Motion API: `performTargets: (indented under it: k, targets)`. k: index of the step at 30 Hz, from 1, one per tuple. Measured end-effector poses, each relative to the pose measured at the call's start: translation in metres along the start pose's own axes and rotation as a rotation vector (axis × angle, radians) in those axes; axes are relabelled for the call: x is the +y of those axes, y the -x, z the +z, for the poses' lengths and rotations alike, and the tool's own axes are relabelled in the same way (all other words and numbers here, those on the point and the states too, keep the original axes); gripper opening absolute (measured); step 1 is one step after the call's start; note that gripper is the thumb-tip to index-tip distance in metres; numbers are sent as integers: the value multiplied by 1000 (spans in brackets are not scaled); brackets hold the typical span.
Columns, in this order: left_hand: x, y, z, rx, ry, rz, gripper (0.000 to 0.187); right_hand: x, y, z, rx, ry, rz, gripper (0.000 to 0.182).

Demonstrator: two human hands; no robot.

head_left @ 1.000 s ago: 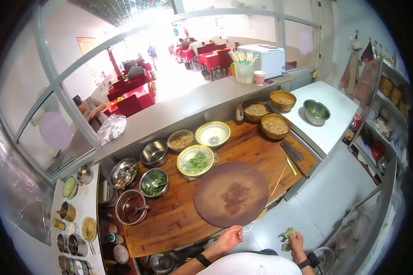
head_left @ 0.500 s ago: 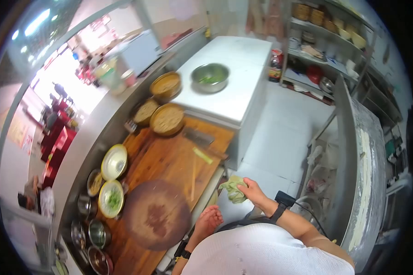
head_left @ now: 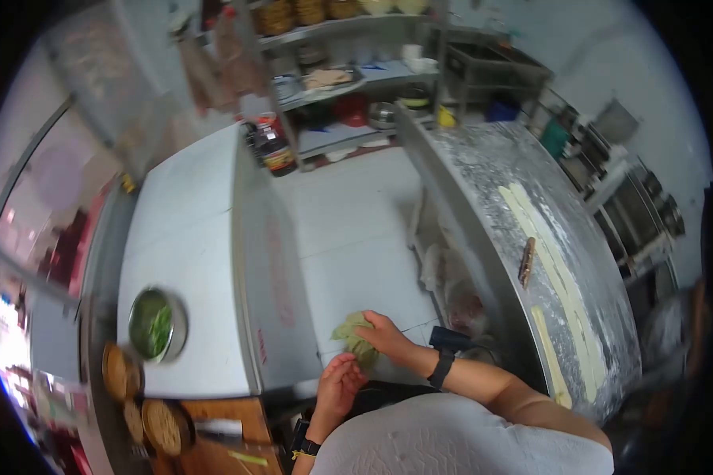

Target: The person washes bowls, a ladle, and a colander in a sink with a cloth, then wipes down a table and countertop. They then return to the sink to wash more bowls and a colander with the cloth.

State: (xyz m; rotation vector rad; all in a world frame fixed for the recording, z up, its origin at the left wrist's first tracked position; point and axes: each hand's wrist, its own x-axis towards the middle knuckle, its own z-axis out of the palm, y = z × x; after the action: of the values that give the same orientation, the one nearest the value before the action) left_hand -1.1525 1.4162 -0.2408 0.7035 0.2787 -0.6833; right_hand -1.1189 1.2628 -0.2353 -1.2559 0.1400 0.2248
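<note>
My right hand [head_left: 384, 336] is closed round a crumpled greenish cloth [head_left: 348, 326], held in front of my body above the floor. Part of the cloth hangs down toward my left hand [head_left: 341, 386]. That hand is palm up with its fingers loosely bent, close against the cloth's lower end. I see nothing held in it, and whether it touches the cloth is hard to tell.
On the left is a white worktop [head_left: 190, 237] with a metal bowl of greens [head_left: 152, 324]. A wooden board [head_left: 222, 412] carries a cleaver [head_left: 219, 427]. To the right, a floured table [head_left: 483, 166] bears long dough strips [head_left: 558, 277]. Shelves [head_left: 341, 146] stand ahead.
My view has swung right, from the chopping board toward the aisle and floured table. My hands have come closer together, with the cloth still in my right hand.
</note>
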Motion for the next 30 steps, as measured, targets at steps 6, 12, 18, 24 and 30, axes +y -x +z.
performTargets:
  k: [6, 12, 18, 24, 30]
  targets:
    - [80, -159, 19, -65, -68, -100, 13, -54, -118, -71, 247, 41, -132, 16]
    - [196, -292, 59, -158, 68, -112, 12, -104, -208, -134, 541, 13, -138, 21]
    - [245, -428, 81, -125, -38, -335, 12, -145, -279, -167, 784, -160, -245, 21]
    - [298, -592, 122, -143, -214, -301, 13, -208, -376, -209, 847, -47, -495, 24]
    - [361, -729, 180, -193, -399, -394, 6, -291, -478, -250, 996, 155, -613, 22]
